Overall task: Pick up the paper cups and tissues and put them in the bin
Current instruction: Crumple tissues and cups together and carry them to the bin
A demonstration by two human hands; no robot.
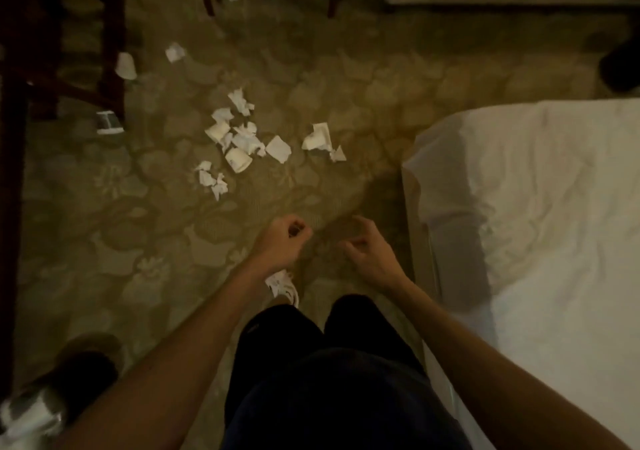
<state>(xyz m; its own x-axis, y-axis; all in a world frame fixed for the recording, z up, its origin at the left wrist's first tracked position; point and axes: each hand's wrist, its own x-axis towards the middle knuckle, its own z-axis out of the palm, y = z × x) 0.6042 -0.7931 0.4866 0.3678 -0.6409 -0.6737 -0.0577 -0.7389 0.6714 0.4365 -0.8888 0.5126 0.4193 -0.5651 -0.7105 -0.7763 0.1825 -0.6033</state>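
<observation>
Carpet [145,241]: patterned, olive-brown, fills most of the frame. Dim light noted.

Bed [540,214]: white sheet, seen along the right edge from mid-height to the bottom.

Dark wooden furniture legs [114,54]: recorded in the upper left and along the top edge.

Bin [83,370]: round, dark-mouthed, placed in the lower left corner, with something shiny just below it.

Person's legs in dark clothing are seen at bottom centre, with both forearms reaching up-frame.

Left hand [282,241]: centre of frame, above the carpet. Fingers curled toward the palm, thumb close to the fingertips. Whether anything is pinched cannot be told.

Right hand [369,253]: just right of the left hand, apart from it. Fingers loosely bent and slightly spread; nothing is held.

Tissues [246,139]: crumpled, white, clustered on the carpet above and left of the hands, well apart from the bin. One more tissue [275,281] lies below the left wrist, beside a white shoe [291,293].

Paper cups: one cup [238,159] lies on its side in the cluster. A second cup [126,65] lies by the furniture leg at upper left.
</observation>
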